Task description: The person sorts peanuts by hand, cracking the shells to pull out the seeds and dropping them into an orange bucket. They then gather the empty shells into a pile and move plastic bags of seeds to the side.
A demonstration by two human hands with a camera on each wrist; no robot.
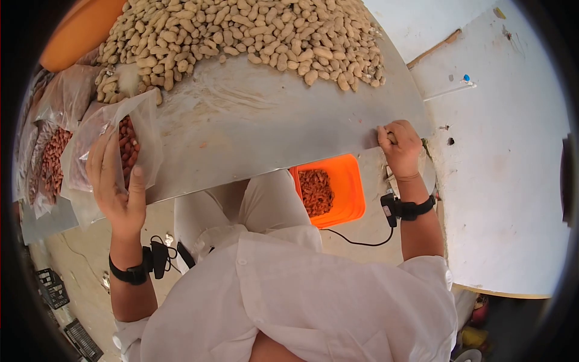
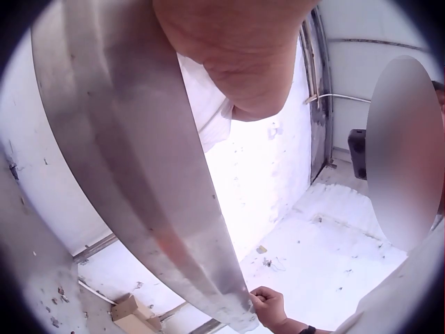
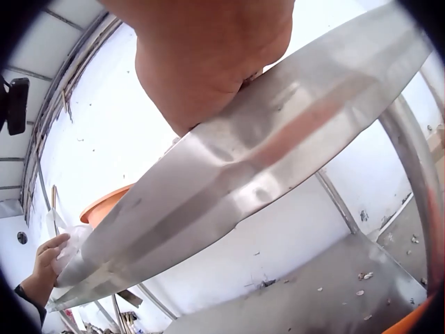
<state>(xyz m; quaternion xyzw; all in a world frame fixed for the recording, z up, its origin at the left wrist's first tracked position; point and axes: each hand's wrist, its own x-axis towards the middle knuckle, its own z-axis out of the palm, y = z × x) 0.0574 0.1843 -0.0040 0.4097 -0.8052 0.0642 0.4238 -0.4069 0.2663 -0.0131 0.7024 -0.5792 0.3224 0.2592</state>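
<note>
My left hand (image 1: 117, 181) lies along a clear plastic bag (image 1: 145, 114) at the table's left front edge, fingers long and thumb apart. Inside the bag's open mouth show red-skinned shelled peanuts (image 1: 128, 148). The right wrist view also catches the left hand (image 3: 45, 268) against the bag (image 3: 73, 243). At the table's right edge, my right hand (image 1: 403, 148) has its fingers curled round an unshelled peanut (image 1: 392, 138), mostly hidden by the fingers. In the left wrist view the right hand (image 2: 270, 306) is small, at the table's far end.
Unshelled peanuts (image 1: 259, 30) are heaped across the back of the metal table (image 1: 241, 120). More bags of red peanuts (image 1: 54, 157) stand at far left, below an orange basin (image 1: 81, 33). An orange bin (image 1: 350, 193) with reddish contents sits below the front edge. A white wall (image 1: 500, 151) borders the right.
</note>
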